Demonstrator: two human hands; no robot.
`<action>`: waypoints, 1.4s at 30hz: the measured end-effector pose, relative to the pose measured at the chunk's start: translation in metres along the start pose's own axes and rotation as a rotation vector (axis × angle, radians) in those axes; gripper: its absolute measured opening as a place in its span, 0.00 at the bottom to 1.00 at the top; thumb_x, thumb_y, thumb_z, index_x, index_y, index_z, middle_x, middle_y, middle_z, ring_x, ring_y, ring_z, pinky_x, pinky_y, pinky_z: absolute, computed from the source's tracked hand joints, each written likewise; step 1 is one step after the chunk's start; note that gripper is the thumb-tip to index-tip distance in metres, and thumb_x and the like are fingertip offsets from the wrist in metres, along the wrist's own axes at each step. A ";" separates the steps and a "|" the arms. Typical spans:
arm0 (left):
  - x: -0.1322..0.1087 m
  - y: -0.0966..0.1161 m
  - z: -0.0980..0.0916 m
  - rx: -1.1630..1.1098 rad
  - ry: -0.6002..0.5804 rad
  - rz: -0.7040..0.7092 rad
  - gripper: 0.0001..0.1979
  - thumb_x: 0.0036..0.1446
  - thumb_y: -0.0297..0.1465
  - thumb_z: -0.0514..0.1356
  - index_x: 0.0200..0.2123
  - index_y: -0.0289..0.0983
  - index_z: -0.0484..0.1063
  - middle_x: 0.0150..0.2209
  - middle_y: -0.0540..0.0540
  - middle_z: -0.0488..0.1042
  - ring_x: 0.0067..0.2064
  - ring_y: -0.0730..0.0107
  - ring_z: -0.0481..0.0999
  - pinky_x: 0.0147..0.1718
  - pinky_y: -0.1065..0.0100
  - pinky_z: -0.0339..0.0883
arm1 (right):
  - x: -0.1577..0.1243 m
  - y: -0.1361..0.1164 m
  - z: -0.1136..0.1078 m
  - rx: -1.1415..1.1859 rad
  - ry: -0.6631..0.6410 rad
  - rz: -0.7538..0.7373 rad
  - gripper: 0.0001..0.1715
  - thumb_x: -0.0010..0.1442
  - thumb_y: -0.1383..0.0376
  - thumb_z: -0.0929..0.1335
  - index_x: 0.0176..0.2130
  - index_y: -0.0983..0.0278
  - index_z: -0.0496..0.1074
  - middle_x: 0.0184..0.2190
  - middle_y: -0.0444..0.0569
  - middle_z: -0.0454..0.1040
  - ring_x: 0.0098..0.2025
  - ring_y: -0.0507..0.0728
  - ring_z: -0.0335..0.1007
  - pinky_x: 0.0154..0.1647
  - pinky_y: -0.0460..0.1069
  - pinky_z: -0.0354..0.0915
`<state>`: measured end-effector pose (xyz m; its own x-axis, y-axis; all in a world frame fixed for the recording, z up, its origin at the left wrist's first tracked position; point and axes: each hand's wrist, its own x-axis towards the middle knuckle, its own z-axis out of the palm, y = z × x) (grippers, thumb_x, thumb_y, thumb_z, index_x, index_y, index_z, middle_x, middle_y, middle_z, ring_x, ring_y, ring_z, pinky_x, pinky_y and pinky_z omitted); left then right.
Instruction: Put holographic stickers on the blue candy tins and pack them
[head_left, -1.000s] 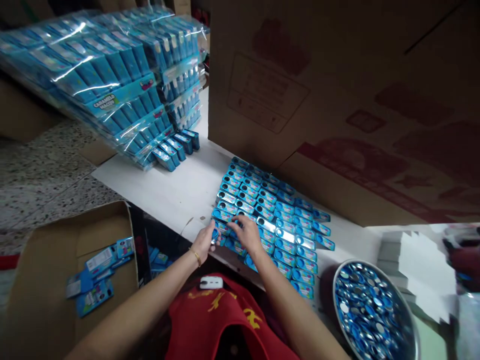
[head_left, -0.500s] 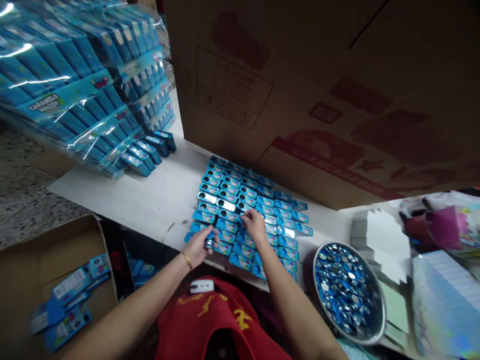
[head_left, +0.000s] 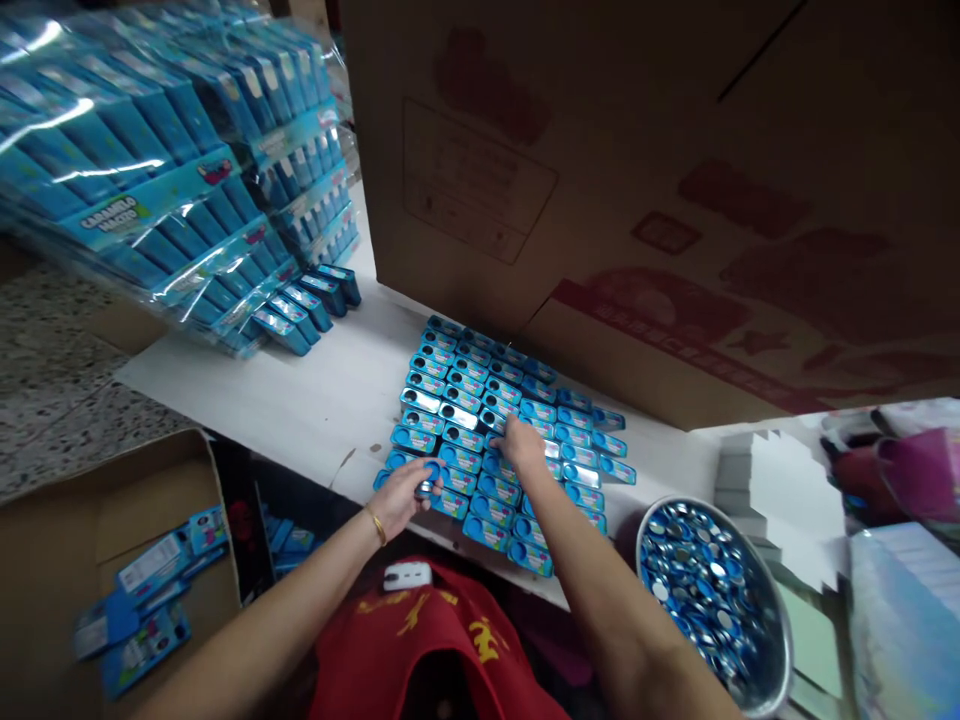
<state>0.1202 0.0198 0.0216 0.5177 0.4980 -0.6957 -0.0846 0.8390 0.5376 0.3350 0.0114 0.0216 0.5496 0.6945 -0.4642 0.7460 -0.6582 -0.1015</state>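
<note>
Rows of small flat blue boxes (head_left: 457, 458) lie on the white table; some have a dark round hole, others a blue round there. My left hand (head_left: 403, 497) is closed around a few small blue-and-silver discs (head_left: 426, 488) above the near left boxes. Over the middle rows, my right hand (head_left: 523, 446) has its fingers bent together and pointing down onto a box. Whatever sits between those fingertips is hidden. At the right, a metal bowl (head_left: 786, 650) holds many more of these discs (head_left: 694, 575).
A large cardboard carton (head_left: 622, 200) stands behind the rows. Plastic-wrapped blue packs (head_left: 172, 190) are stacked at the left, with several loose boxes (head_left: 296, 315) beside them. An open carton (head_left: 112, 480) with blue packs stands lower left. White card pieces (head_left: 795, 510) lie at right.
The view has shifted slightly, so most things sit a little further right. My right hand's fingertips have moved slightly along the middle rows; my left hand still holds its discs.
</note>
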 end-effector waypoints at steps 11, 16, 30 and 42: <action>0.012 -0.007 0.006 -0.045 -0.076 -0.057 0.10 0.47 0.31 0.60 0.35 0.32 0.71 0.27 0.44 0.73 0.24 0.77 0.69 0.16 0.78 0.55 | -0.050 -0.027 0.044 0.846 -0.179 -0.461 0.10 0.50 0.61 0.65 0.31 0.63 0.72 0.24 0.43 0.71 0.24 0.51 0.67 0.25 0.45 0.63; 0.005 0.009 -0.013 -0.154 -0.018 -0.012 0.13 0.47 0.22 0.57 0.39 0.31 0.69 0.34 0.40 0.73 0.31 0.72 0.73 0.25 0.75 0.65 | -0.009 -0.044 0.020 0.304 0.005 -0.246 0.09 0.49 0.64 0.65 0.34 0.63 0.70 0.30 0.45 0.73 0.34 0.52 0.69 0.32 0.44 0.61; 0.005 0.019 -0.012 -0.243 -0.022 0.095 0.07 0.49 0.20 0.58 0.34 0.33 0.67 0.32 0.45 0.72 0.39 0.70 0.73 0.42 0.68 0.67 | -0.004 -0.061 0.017 0.129 -0.015 -0.235 0.19 0.49 0.60 0.68 0.42 0.62 0.67 0.36 0.51 0.72 0.39 0.58 0.68 0.36 0.49 0.60; 0.029 0.004 0.007 -0.234 -0.009 0.045 0.07 0.48 0.23 0.59 0.32 0.35 0.64 0.29 0.47 0.72 0.30 0.74 0.74 0.32 0.71 0.70 | -0.044 -0.026 0.020 0.739 0.118 -0.666 0.05 0.52 0.65 0.66 0.30 0.62 0.72 0.29 0.44 0.67 0.33 0.51 0.64 0.34 0.45 0.61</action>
<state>0.1411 0.0365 0.0070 0.5161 0.5346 -0.6691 -0.3017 0.8447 0.4422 0.2843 -0.0079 0.0274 0.1682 0.9854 -0.0279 0.5165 -0.1122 -0.8489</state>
